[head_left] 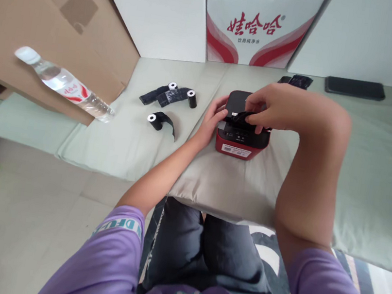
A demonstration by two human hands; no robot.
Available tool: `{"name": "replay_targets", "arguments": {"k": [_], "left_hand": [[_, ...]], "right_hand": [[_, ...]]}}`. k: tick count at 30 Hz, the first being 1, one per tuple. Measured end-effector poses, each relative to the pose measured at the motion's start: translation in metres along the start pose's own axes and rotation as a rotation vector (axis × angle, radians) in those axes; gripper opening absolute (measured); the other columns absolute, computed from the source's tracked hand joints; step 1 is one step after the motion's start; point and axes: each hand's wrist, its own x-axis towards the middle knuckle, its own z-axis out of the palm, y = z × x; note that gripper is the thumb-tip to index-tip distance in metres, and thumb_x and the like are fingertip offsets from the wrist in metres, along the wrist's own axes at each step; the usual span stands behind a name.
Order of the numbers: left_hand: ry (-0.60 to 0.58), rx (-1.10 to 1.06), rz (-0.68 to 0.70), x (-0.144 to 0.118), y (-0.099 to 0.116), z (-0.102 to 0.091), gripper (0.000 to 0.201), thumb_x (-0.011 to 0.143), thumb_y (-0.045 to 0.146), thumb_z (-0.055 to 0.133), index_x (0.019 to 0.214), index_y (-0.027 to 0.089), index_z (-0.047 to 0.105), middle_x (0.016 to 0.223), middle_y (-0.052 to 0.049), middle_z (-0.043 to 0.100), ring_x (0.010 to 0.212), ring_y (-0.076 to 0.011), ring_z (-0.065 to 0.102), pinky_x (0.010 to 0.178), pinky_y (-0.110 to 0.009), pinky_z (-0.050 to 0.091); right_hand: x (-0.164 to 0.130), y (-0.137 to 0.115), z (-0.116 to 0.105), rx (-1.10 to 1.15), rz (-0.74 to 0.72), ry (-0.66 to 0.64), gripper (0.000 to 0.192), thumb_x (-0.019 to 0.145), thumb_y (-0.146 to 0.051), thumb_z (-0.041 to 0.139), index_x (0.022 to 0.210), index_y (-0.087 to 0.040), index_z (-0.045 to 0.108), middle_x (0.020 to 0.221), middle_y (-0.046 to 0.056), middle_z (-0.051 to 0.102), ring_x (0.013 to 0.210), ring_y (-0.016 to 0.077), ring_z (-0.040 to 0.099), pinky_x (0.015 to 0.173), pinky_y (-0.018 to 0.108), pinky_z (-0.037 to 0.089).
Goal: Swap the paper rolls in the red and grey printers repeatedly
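Red-bodied and black-topped, a small printer-like device [242, 134] rests on a pale grey-green cushion [363, 162], directly in front of the seated person's knees. Left hand [213, 120] lies against the device's left side, fingers loosely curved and touching its casing, closed around nothing. Right hand [283, 108] reaches over the top of the device, thumb and fingertips pinched on a black ribbon [239, 118] that sits at the opening in its upper face. To the left on the cushion lie a pair of white-cored ribbon spools [174, 93] joined by black film, and just in front of them a single spool [158, 119] with a loose black tail. A clear water bottle [63, 83] with a red-and-white label lies further left, against a brown cardboard sheet [24, 13]. Behind the device stand white cartons, one bearing red print [258, 28]. A dark phone [355, 88] lies flat at the cushion's far right, well apart from both hands.
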Motion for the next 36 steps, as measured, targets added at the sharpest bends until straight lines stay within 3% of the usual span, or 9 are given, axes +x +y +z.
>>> {"name": "replay_targets", "arguments": {"k": [7,11,15,19,22,28,32,36], "left_hand": [[-0.016,-0.004,-0.014,0.002,-0.011,-0.002,0.064,0.089,0.061,0.074,0.144,0.034,0.057,0.165,-0.003,0.059,0.16,-0.0329,0.05,0.133,-0.052,0.038],[-0.037,-0.025,-0.034,0.004,-0.014,-0.004,0.06,0.09,0.054,0.074,0.144,0.035,0.056,0.165,-0.003,0.058,0.16,-0.0317,0.049,0.133,-0.05,0.039],[-0.054,-0.033,-0.03,0.007,-0.015,-0.006,0.059,0.091,0.053,0.074,0.144,0.036,0.055,0.164,-0.003,0.057,0.16,-0.0315,0.05,0.134,-0.05,0.037],[-0.046,0.004,-0.062,0.007,-0.01,-0.007,0.057,0.094,0.055,0.072,0.144,0.035,0.055,0.164,-0.004,0.057,0.163,-0.0321,0.045,0.136,-0.051,0.033],[-0.021,0.018,-0.072,0.007,-0.006,-0.005,0.053,0.094,0.053,0.072,0.141,0.033,0.056,0.162,-0.004,0.059,0.165,-0.0316,0.044,0.136,-0.049,0.032],[-0.003,-0.012,-0.085,0.007,-0.002,0.0,0.052,0.092,0.048,0.072,0.138,0.031,0.057,0.159,-0.005,0.062,0.163,-0.0317,0.047,0.135,-0.05,0.035],[0.006,-0.031,-0.104,0.008,-0.002,0.002,0.049,0.093,0.046,0.071,0.137,0.03,0.058,0.158,-0.005,0.063,0.164,-0.0315,0.045,0.136,-0.05,0.034],[0.049,-0.086,-0.132,0.006,0.003,0.008,0.046,0.091,0.04,0.074,0.134,0.029,0.06,0.159,-0.004,0.063,0.162,-0.0303,0.047,0.136,-0.048,0.036]], "right_hand": [[-0.002,0.001,-0.001,-0.005,-0.018,0.005,0.022,0.091,-0.049,0.077,0.088,-0.027,0.077,0.085,0.006,0.077,0.081,0.0268,0.071,0.073,0.041,0.052],[-0.008,0.003,-0.004,0.045,-0.02,0.015,0.031,0.095,-0.058,0.073,0.094,-0.028,0.078,0.086,0.007,0.077,0.084,0.0276,0.071,0.078,0.043,0.053],[-0.011,0.006,-0.009,0.057,0.039,0.085,0.031,0.102,-0.054,0.062,0.096,-0.028,0.077,0.09,0.007,0.078,0.086,0.0268,0.07,0.08,0.044,0.049],[0.002,0.024,-0.008,0.052,0.134,0.191,0.025,0.1,-0.05,0.069,0.108,-0.028,0.075,0.104,0.011,0.078,0.107,0.0325,0.069,0.093,0.045,0.053],[0.02,0.043,-0.001,0.038,0.188,0.188,0.03,0.096,-0.039,0.079,0.12,-0.023,0.072,0.122,0.016,0.075,0.119,0.0354,0.067,0.102,0.047,0.054],[0.036,0.058,0.009,0.215,0.196,0.032,0.064,0.097,-0.032,0.079,0.155,-0.022,0.055,0.13,0.017,0.076,0.101,0.0278,0.075,0.087,0.039,0.061],[0.034,0.057,0.01,0.216,0.181,0.02,0.061,0.099,-0.027,0.072,0.157,-0.025,0.054,0.133,0.018,0.074,0.089,0.0249,0.075,0.079,0.041,0.064],[0.04,0.07,0.015,0.31,0.17,0.037,0.065,0.093,-0.031,0.08,0.153,-0.034,0.056,0.131,0.011,0.072,0.091,0.0242,0.074,0.079,0.042,0.067]]}}
